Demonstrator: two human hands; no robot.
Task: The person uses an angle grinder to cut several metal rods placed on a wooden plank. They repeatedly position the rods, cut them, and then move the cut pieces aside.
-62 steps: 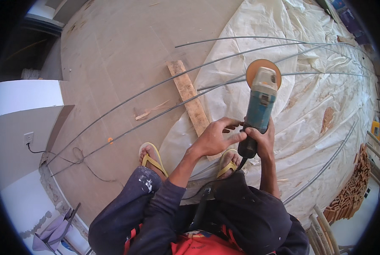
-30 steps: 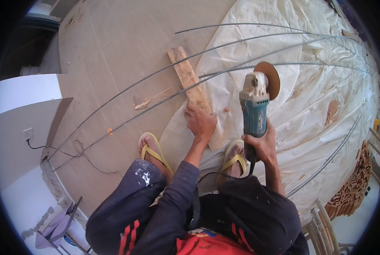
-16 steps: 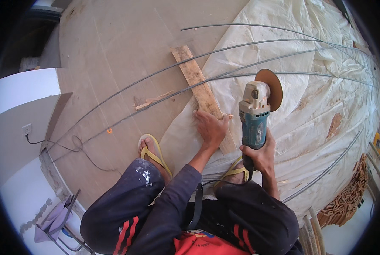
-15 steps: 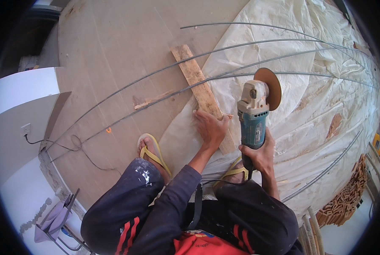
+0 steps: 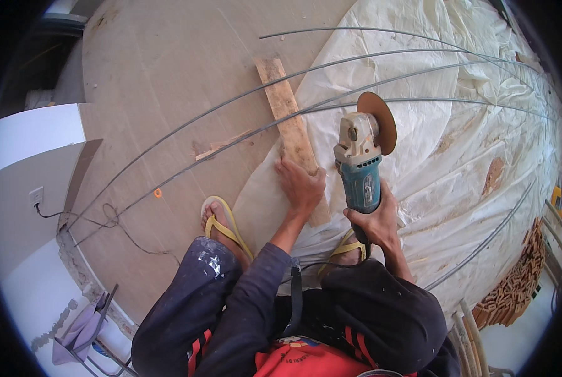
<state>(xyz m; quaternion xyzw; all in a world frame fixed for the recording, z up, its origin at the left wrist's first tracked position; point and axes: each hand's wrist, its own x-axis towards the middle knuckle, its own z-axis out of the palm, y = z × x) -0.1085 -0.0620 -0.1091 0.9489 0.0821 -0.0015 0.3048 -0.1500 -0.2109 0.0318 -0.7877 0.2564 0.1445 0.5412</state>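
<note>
My right hand is wrapped round the handle of an angle grinder with a teal body and a pale grey head. Its brown disc points away from me, held apart from the rods. A worn wooden plank lies in front of me, partly on the sheet. My left hand grips this plank near its close end, thumb and fingers spread across its width. Two long thin metal rods cross over the plank beyond my left hand. The grinder's cord drops beneath my right hand.
A crumpled pale sheet covers the floor on the right. More rods lie across it. At far right is a pile of small reddish-brown pieces. A cable runs from a wall socket on the left. A metal-framed chair stands lower left.
The angle grinder in my right hand has shifted left, closer to the plank. My left hand and the plank's near end have also moved slightly left. Both hands keep their hold.
</note>
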